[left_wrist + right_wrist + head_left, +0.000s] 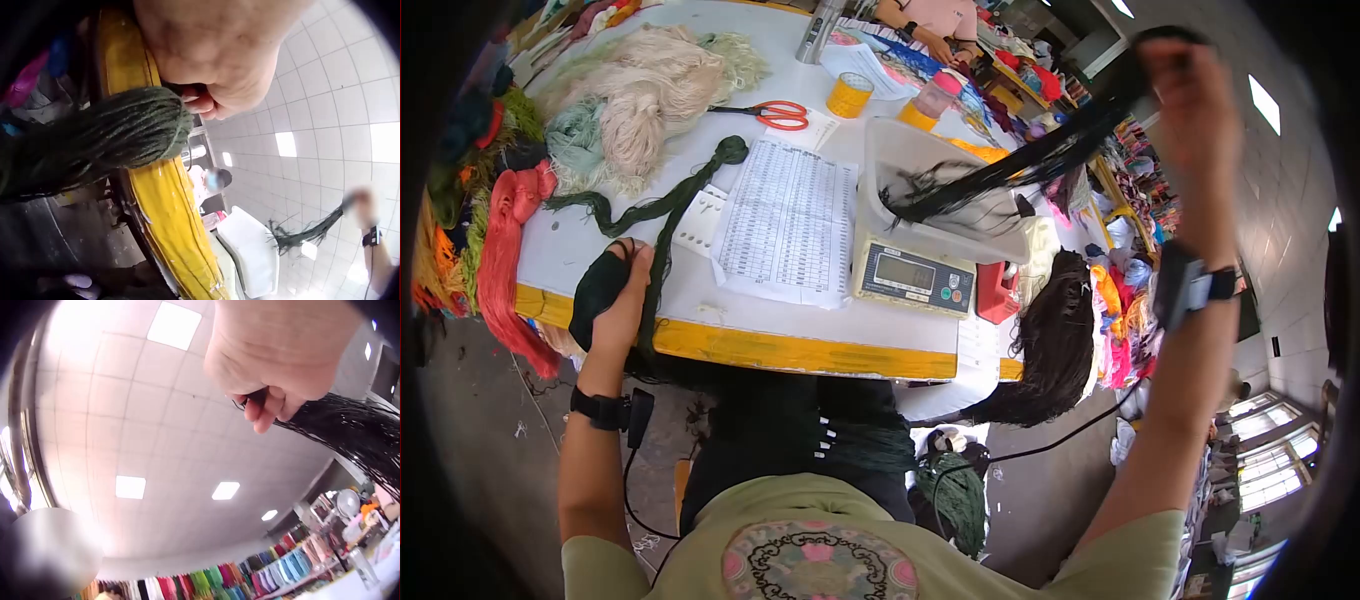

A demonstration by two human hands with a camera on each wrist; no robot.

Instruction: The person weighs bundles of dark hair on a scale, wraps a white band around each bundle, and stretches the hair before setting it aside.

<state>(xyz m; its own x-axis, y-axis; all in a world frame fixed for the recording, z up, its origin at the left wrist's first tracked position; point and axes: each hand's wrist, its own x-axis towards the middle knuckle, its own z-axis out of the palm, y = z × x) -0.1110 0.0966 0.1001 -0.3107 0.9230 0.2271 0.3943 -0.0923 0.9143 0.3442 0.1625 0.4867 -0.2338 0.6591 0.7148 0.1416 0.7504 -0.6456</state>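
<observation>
Raised at the upper right, my right hand [1200, 110] grips one end of a black yarn hank [1040, 155]; its loose ends hang into a clear plastic tub [945, 225] on a digital scale [915, 280]. The right wrist view shows fingers curled round the black strands [350, 428]. By the table's front left edge, my left hand [628, 300] holds a dark green hank [600, 290]. Green yarn [137, 128] hangs over the yellow edge beside the curled fingers in the left wrist view.
Printed sheets [785, 220], red-handled scissors [782, 115], yellow tape [850, 95] and a pale yarn heap [650, 100] lie on the table. Coral yarn [515, 260] drapes over the left edge, black yarn [1055, 340] over the right. Another person [940, 25] sits across the table.
</observation>
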